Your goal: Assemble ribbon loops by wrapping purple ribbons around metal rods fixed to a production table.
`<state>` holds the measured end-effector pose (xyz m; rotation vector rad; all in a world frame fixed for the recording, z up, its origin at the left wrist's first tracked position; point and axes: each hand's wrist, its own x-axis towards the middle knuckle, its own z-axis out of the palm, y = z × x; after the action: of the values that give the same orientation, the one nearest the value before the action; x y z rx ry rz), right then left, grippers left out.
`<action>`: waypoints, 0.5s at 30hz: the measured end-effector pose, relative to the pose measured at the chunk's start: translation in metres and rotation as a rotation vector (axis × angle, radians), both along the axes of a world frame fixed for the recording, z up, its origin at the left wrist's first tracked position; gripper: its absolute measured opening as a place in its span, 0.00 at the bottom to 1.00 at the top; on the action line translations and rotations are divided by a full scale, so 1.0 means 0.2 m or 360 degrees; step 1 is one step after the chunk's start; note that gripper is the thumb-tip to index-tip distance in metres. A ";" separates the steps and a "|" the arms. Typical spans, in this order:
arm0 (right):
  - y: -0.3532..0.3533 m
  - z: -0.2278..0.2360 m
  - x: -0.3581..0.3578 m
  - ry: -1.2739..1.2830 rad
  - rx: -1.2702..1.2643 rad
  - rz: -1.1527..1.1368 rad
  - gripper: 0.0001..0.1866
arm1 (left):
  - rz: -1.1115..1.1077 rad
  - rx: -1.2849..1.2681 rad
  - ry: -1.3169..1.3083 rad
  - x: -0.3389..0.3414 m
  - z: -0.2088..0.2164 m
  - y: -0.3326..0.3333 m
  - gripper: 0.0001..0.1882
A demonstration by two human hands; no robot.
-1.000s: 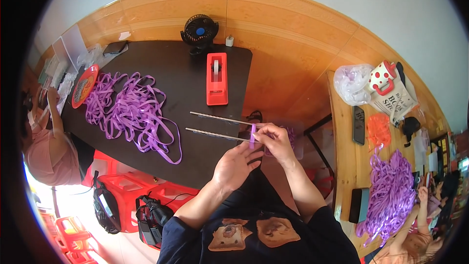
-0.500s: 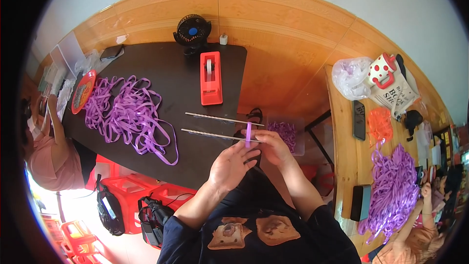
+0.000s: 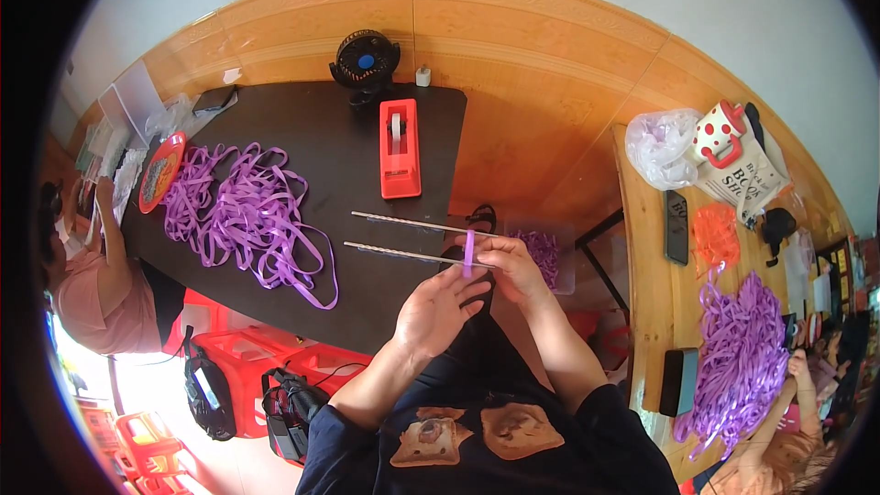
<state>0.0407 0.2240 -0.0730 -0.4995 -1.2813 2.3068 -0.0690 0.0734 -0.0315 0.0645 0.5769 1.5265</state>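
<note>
My right hand is closed round the right ends of two thin metal chopsticks, which have twisted-patterned ends and point left over the dark table's edge. A narrow purple ribbon is wrapped across both chopsticks like a band, close to my right fingers. My left hand is palm up with its fingers spread, fingertips just below the ribbon and the lower chopstick; whether they touch it I cannot tell. On the dark table lies a loose heap of purple ribbon.
A red tape dispenser, a black fan and an orange plate stand on the dark table. A clear bin with purple pieces sits below. The wooden table at right bears more purple ribbon. People sit at both sides.
The whole view has shifted very slightly. My hands, the chopsticks and the wrapped ribbon keep nearly the same pose.
</note>
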 end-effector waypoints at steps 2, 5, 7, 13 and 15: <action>0.01 -0.01 0.01 0.0007 0.0080 -0.0057 0.08 | -0.0005 -0.0004 0.0000 0.00 0.00 0.00 0.20; 0.04 -0.02 0.04 -0.0020 0.0162 -0.0112 0.07 | -0.0006 -0.0005 -0.0007 0.00 0.00 0.00 0.20; 0.05 -0.01 0.05 -0.0027 0.0158 -0.0084 0.06 | 0.0000 -0.0003 -0.0012 0.00 0.00 0.00 0.20; 0.09 -0.09 0.06 -0.0057 0.0131 0.0068 0.06 | 0.0000 0.0022 -0.0024 0.00 0.00 0.00 0.20; 0.10 -0.13 0.04 -0.0060 0.0091 0.0090 0.07 | -0.0010 0.0003 -0.0029 0.00 0.01 0.00 0.19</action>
<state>0.0486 0.2443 -0.0998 -0.4956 -1.3917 2.3094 -0.0687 0.0739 -0.0299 0.0536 0.5606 1.5200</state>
